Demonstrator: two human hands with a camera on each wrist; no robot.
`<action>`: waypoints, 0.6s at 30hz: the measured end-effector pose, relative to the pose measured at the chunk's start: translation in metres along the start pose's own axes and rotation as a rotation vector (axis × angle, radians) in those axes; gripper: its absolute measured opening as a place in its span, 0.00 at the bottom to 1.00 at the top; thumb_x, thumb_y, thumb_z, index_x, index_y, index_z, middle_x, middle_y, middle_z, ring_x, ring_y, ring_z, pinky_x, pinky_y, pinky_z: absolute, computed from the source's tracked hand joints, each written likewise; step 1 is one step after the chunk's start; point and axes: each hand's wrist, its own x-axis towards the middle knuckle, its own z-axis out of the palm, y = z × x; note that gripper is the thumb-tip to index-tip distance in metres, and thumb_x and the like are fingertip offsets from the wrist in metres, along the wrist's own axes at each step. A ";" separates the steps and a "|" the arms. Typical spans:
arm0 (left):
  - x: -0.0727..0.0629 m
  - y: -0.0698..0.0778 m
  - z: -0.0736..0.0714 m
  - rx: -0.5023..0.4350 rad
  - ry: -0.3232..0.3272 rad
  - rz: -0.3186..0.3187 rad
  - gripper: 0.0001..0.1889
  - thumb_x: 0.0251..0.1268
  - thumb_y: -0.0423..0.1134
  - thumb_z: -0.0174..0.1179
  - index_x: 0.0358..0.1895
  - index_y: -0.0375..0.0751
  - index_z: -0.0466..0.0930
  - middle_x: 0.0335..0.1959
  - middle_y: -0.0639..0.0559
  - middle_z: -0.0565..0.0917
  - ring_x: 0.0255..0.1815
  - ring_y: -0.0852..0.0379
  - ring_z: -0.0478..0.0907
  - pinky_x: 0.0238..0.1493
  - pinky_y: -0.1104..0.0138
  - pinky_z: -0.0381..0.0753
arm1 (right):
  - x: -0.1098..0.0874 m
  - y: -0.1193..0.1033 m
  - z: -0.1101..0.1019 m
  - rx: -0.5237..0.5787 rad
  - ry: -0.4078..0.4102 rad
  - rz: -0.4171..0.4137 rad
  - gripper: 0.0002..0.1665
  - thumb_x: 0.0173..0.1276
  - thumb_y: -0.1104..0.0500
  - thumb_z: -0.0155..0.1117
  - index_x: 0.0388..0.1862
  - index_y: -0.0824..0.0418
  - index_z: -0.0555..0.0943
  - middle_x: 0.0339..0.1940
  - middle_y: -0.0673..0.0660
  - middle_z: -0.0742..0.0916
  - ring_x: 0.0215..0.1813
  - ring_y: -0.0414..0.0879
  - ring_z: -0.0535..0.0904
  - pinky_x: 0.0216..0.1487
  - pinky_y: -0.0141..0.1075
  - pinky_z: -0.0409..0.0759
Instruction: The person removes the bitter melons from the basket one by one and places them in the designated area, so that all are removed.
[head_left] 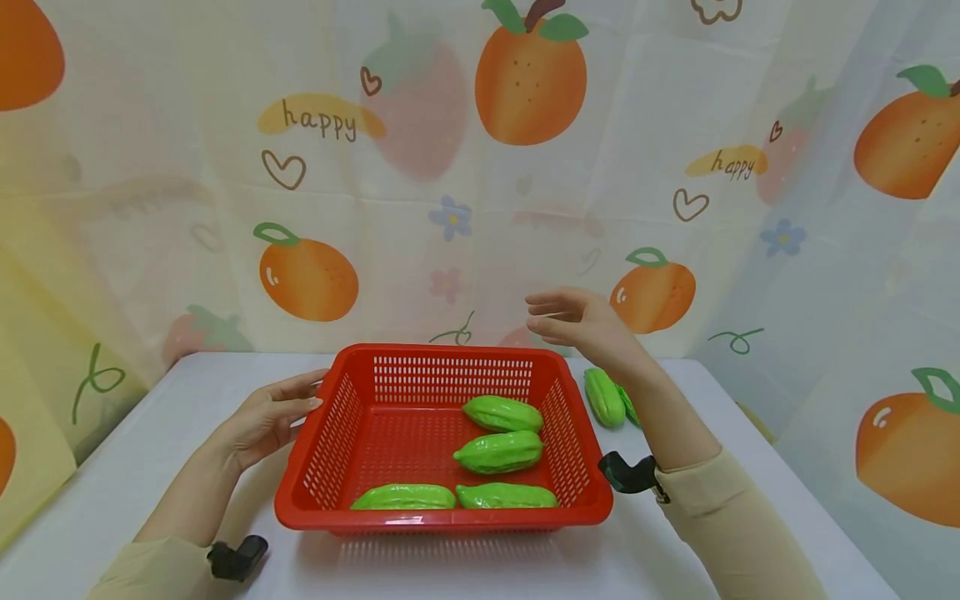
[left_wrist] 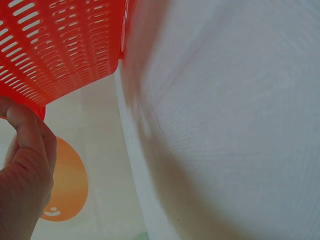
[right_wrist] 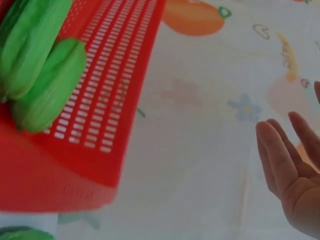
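Note:
A red plastic basket [head_left: 442,517] with slotted walls stands on the table. Several glossy green, ridged fruits like star fruit lie in it: one fruit [head_left: 504,414] and another [head_left: 501,452] at the right, the others along the near wall. My left hand [head_left: 266,417] holds the basket's left rim, thumb and fingers at its edge; the left wrist view shows that hand [left_wrist: 27,155] at the basket's corner. Raised above the far right corner, my right hand [head_left: 573,321] has extended fingers and holds nothing. In the right wrist view, this hand [right_wrist: 290,160] is apart from the basket.
Right of the basket, a green fruit [head_left: 604,398] lies against another one, which the right forearm partly hides. The white table [head_left: 187,392] ends at a hanging curtain [head_left: 480,217] printed with oranges. Black straps circle both wrists.

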 end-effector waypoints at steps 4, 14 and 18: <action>0.000 0.000 0.000 0.016 0.006 -0.003 0.26 0.73 0.40 0.55 0.72 0.56 0.67 0.50 0.68 0.84 0.50 0.63 0.84 0.53 0.67 0.85 | 0.003 -0.005 0.011 0.004 -0.018 -0.023 0.25 0.68 0.51 0.66 0.63 0.53 0.77 0.63 0.56 0.83 0.61 0.54 0.82 0.63 0.50 0.81; 0.000 0.002 -0.001 0.023 0.010 -0.011 0.26 0.73 0.40 0.55 0.72 0.55 0.67 0.49 0.68 0.84 0.49 0.64 0.84 0.52 0.67 0.85 | 0.011 -0.007 0.037 0.056 -0.068 -0.041 0.22 0.68 0.54 0.66 0.60 0.54 0.79 0.62 0.55 0.83 0.63 0.52 0.81 0.63 0.46 0.81; 0.000 0.001 0.000 0.012 0.003 -0.008 0.25 0.74 0.39 0.54 0.72 0.55 0.68 0.49 0.68 0.85 0.49 0.64 0.84 0.52 0.67 0.85 | 0.013 -0.010 0.048 0.060 -0.097 -0.057 0.22 0.68 0.56 0.65 0.61 0.56 0.79 0.62 0.58 0.83 0.64 0.54 0.80 0.63 0.47 0.81</action>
